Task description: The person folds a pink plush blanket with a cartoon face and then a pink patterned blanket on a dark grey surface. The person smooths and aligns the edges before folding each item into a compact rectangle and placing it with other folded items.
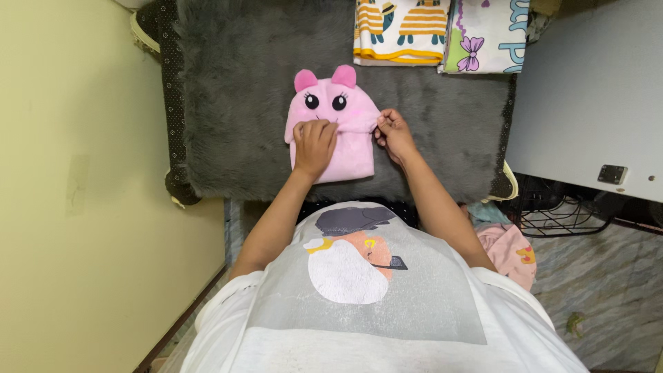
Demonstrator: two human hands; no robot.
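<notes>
Pink hooded towel point(343, 141): soft fleecy thing, folded into a neat upright rectangle, with a rounded hood at the far end. Sits pretty much in the middle of the grey rug, just in front of the person.
Face on the hood: two darker pink ears point(324, 77) sticking up, big shiny black eyes with little lashes, faint rosy cheeks, thin stitched mouth half hidden by the hand.
Left hand point(314, 145): lying palm-down on the left half of the towel, fingers loosely curled and pressing the fabric flat, fingertips right at the hood's lower edge.
Right hand point(394, 132): at the towel's right edge, fingers pinched narrow on a bit of the hood's fabric, pulling it slightly outward into a small peak.
Grey rug point(235, 103): long shaggy fur pile, dark charcoal, wide rectangle, looks plush. A black dotted edging shows along its left side.
Folded cloths point(442, 34): far right on the rug, flat stacked squares, smooth cotton look; one cream with orange-striped cartoon animals, one pale with a purple bow print.
White panel point(594, 90): smooth, hard, flat surface on the right with a small metal plate near its near edge.
Wire basket point(559, 207): black metal, under that panel, near right.
Pink garment point(511, 252): crumpled soft cloth beside the person's right arm.
Wall point(69, 173): plain pale yellow-green, matte, all down the left.
</notes>
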